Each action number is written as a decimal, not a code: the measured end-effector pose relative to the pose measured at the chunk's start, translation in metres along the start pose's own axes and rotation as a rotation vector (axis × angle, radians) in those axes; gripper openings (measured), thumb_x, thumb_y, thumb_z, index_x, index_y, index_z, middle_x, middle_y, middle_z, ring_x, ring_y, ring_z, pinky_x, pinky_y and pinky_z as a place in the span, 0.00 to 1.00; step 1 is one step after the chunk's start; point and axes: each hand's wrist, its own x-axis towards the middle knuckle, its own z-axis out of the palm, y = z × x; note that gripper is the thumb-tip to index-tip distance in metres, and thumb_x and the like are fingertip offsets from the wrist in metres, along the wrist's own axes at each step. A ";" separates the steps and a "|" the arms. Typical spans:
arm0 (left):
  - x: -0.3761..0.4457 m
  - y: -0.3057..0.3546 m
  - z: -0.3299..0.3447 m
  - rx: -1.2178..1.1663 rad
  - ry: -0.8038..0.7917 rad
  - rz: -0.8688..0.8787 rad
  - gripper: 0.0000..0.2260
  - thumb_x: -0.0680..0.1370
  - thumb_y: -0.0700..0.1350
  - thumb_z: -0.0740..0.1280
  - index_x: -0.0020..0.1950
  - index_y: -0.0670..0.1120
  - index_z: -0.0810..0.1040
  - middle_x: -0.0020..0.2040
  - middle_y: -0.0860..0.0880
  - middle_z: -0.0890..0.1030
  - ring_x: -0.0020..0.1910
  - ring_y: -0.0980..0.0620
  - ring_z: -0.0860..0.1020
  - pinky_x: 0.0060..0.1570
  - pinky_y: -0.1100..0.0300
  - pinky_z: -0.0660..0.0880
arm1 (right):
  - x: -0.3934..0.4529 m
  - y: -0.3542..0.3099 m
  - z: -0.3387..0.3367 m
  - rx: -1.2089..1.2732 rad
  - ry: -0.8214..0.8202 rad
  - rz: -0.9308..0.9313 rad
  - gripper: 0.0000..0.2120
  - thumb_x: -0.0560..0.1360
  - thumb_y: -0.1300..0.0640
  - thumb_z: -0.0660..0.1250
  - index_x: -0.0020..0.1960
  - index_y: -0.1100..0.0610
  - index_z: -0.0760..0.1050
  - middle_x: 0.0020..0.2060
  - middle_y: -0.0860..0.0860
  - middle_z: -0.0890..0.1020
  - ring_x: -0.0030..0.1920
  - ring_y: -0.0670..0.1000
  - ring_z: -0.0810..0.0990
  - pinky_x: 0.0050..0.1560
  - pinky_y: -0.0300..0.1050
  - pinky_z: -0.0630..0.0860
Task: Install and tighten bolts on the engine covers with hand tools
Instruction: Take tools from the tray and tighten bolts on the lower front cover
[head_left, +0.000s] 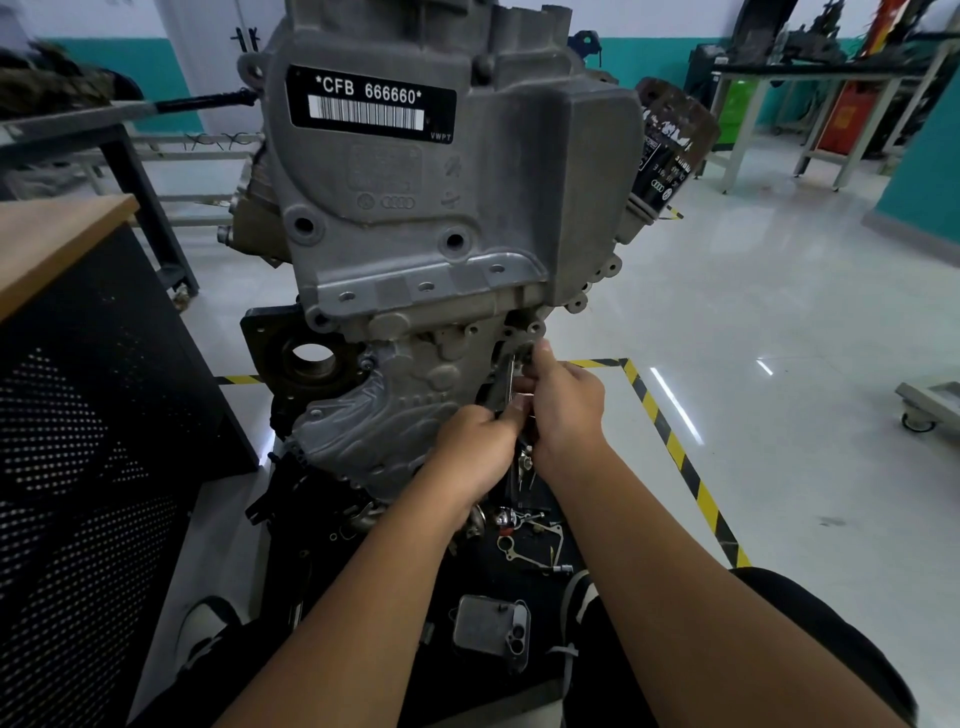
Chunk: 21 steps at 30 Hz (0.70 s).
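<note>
Left hand (475, 447), right hand (563, 410) side by side, fingers curled, both gripping slim metal tool (511, 384) at engine cover (415, 395), 3 o'clock edge. Loose parts (524, 525) at 6 o'clock.

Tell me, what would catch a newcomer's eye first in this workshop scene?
The big grey engine standing upright in the middle dominates the view, with a black label reading *CFB 666660* near its top. Low on its right side, the left hand and right hand meet around a slim metal tool set against the casting. Yellow-and-black floor tape runs along the shiny floor on the right.
</note>
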 end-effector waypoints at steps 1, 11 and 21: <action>0.000 0.000 0.000 0.001 0.000 -0.001 0.29 0.80 0.66 0.59 0.46 0.39 0.81 0.33 0.47 0.75 0.32 0.48 0.74 0.34 0.55 0.64 | 0.000 0.001 0.000 0.000 0.000 0.001 0.16 0.81 0.52 0.68 0.42 0.64 0.80 0.46 0.66 0.85 0.40 0.59 0.83 0.48 0.61 0.85; 0.000 0.001 0.001 -0.005 0.032 -0.023 0.26 0.81 0.64 0.61 0.35 0.45 0.77 0.20 0.57 0.70 0.24 0.52 0.69 0.27 0.60 0.60 | -0.001 0.002 0.001 0.131 -0.012 0.061 0.14 0.83 0.55 0.67 0.42 0.63 0.79 0.37 0.57 0.84 0.36 0.56 0.83 0.37 0.48 0.85; -0.002 0.003 0.001 -0.016 0.035 -0.026 0.25 0.81 0.63 0.62 0.34 0.45 0.77 0.21 0.57 0.72 0.28 0.50 0.73 0.30 0.59 0.64 | 0.001 0.002 -0.001 0.158 -0.020 0.095 0.14 0.84 0.56 0.65 0.42 0.62 0.79 0.34 0.55 0.84 0.31 0.52 0.82 0.34 0.44 0.82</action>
